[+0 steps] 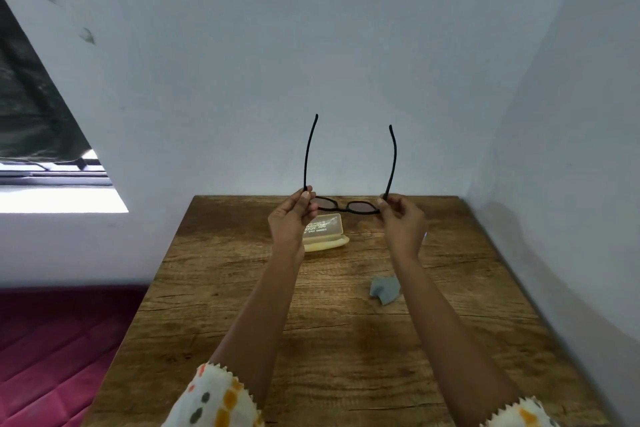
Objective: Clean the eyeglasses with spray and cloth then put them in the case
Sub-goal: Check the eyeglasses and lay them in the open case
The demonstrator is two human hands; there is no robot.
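Note:
Black-framed eyeglasses [347, 206] with tinted lenses are held up above the far end of the wooden table [329, 340], temples unfolded and pointing upward. My left hand [291, 218] pinches the left hinge corner of the frame. My right hand [401, 222] pinches the right hinge corner. Below and behind my left hand, a pale yellow translucent case [327, 232] lies on the table with its lid raised. A small crumpled grey cloth [384, 289] lies on the table under my right forearm. No spray bottle is in view.
The table stands in a corner between a white back wall [311, 62] and a right wall. A window [41, 135] is at the left, and a magenta quilted surface [52, 350] lies below it beside the table.

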